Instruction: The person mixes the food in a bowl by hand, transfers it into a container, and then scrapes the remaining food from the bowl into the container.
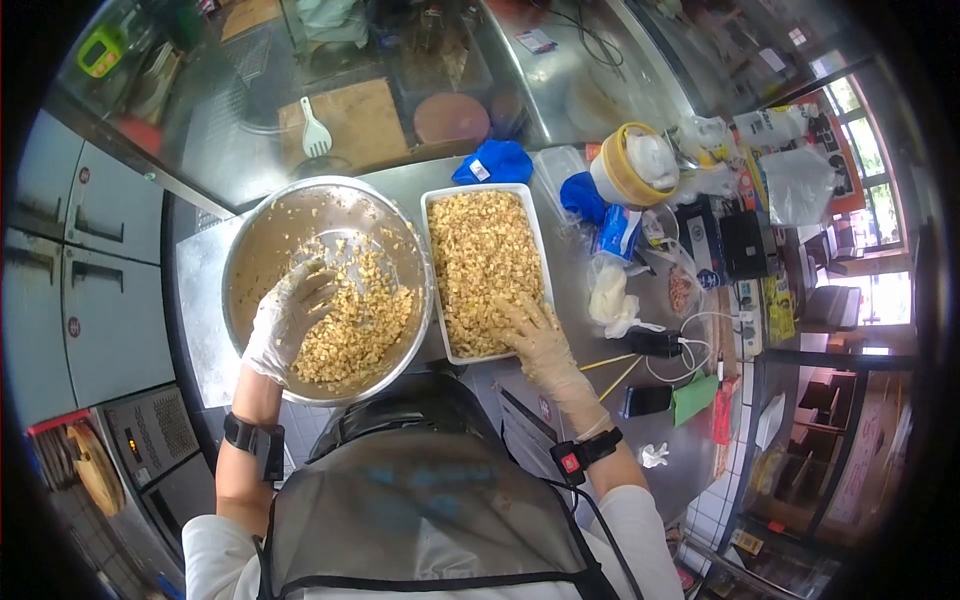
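Observation:
A large steel mixing bowl holds a loose, chunky yellow-brown mixture that looks like chopped nuts or crumbs. My left hand, in a pale disposable glove, is inside the bowl at its left side, fingers stretched out beside the mixture. To the right of the bowl, a white rectangular tray is filled almost to the rim with the same kind of mixture. Gloved as well, my right hand rests its spread fingers on the mixture at the tray's near right corner. Bits cling to the left glove.
Blue cloths and a yellow-and-white tub stand behind and right of the tray. A phone, cables and a crumpled white glove lie farther right. Behind glass are a cutting board and a slotted spatula.

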Motion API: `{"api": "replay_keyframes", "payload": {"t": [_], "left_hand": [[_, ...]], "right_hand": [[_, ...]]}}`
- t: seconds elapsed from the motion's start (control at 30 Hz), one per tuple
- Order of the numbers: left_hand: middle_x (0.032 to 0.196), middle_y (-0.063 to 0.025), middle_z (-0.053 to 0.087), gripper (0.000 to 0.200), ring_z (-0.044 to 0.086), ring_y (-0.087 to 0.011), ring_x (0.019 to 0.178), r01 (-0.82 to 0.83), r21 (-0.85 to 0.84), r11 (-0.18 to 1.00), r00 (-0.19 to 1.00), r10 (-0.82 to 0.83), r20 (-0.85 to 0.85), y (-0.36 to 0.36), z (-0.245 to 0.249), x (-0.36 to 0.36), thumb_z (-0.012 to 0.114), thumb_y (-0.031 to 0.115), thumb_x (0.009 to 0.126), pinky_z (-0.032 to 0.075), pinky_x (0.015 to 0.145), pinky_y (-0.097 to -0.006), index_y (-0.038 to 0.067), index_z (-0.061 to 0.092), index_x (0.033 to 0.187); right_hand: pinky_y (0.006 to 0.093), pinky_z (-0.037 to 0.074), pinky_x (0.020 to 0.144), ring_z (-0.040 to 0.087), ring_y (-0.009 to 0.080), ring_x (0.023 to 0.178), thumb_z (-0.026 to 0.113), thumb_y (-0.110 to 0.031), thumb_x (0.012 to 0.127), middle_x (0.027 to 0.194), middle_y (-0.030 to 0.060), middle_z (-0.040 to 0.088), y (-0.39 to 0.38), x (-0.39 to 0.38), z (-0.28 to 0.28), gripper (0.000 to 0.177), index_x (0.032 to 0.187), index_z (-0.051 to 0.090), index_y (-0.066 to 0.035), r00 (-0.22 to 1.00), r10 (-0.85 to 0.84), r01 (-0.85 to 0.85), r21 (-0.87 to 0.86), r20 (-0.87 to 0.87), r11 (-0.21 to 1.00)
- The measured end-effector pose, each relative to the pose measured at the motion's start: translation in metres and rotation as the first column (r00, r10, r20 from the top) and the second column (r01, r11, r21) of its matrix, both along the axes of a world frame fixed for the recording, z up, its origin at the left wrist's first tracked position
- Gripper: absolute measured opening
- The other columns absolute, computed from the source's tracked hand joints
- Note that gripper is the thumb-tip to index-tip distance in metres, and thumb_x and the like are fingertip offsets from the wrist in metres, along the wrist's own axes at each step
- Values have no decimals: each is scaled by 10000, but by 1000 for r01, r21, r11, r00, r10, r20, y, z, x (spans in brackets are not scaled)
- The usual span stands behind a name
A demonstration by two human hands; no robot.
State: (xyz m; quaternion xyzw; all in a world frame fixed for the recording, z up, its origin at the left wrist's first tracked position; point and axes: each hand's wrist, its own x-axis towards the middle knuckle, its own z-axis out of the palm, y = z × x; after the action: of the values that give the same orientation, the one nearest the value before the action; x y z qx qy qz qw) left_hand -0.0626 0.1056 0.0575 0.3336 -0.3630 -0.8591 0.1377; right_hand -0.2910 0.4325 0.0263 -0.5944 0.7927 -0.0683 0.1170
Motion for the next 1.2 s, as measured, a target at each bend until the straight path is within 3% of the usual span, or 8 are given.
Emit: {"api": "replay_keyframes", "payload": {"t": [0.43,0.57,0.63,0.77,0.93,1.03,1.13,1.2], "left_hand": [[1244,-173,538,450,549,-259,1087,-112,-36,993,993,110,-36,-14,-21,37,507,277,958,486,882,-360,-5,454,1304],[1228,-113,552,427,526,-187,1086,-146,-164,976,973,171,154,-24,-28,61,541,286,930,466,881,-318,27,515,1269],[1113,-88,610,389,565,-180,999,226,-720,656,967,-62,247,-46,-61,60,582,239,910,465,862,-304,20,542,1230],[976,-69,658,396,601,-150,877,294,-394,871,885,-93,455,-77,-88,14,577,201,888,487,778,-283,-11,548,1221],[1215,-213,582,512,576,-393,1079,768,-485,417,559,-69,826,-109,-128,-28,543,276,821,464,923,-396,138,509,1313],[1198,-203,594,477,574,-354,1105,964,-268,-8,258,-232,938,-86,-117,-32,485,379,866,454,935,-406,80,571,1227],[1155,-190,618,475,590,-340,1081,905,-356,-233,136,-634,761,-70,-86,-5,499,389,872,466,909,-387,78,570,1225],[1143,-183,626,483,585,-325,1093,851,-472,-230,191,-702,686,-86,-157,5,505,390,872,463,913,-382,70,564,1229]], "right_hand": [[460,369,1018,472,342,1225,557,33,716,1325,149,503,-24,-11,38,322,988,668,-100,998,-46,53,-281,32,958],[414,462,922,569,329,1102,532,17,818,1227,161,571,-96,22,77,266,1045,659,-41,917,77,113,-440,391,891],[374,463,934,572,304,1113,528,-70,876,1242,159,569,-137,39,63,289,1150,621,-65,827,116,100,-347,551,932],[350,454,950,568,294,1127,554,-166,884,1272,160,554,-227,57,-8,392,1273,534,-117,656,1,-10,8,754,1000],[372,465,940,587,300,1099,579,-221,873,1279,188,544,-299,52,-70,403,1257,541,-105,579,-313,156,275,753,949],[392,486,908,604,312,1064,560,-253,877,1229,189,577,-304,74,-116,394,1248,550,-120,906,-273,157,340,325,927],[380,481,876,592,308,1072,568,-311,874,1208,188,585,-270,102,-121,411,1220,554,-88,779,-190,-171,494,597,853],[392,458,914,588,337,1058,563,-309,874,1171,201,595,-242,91,-99,412,1221,547,-87,763,46,-361,366,645,858]]}}
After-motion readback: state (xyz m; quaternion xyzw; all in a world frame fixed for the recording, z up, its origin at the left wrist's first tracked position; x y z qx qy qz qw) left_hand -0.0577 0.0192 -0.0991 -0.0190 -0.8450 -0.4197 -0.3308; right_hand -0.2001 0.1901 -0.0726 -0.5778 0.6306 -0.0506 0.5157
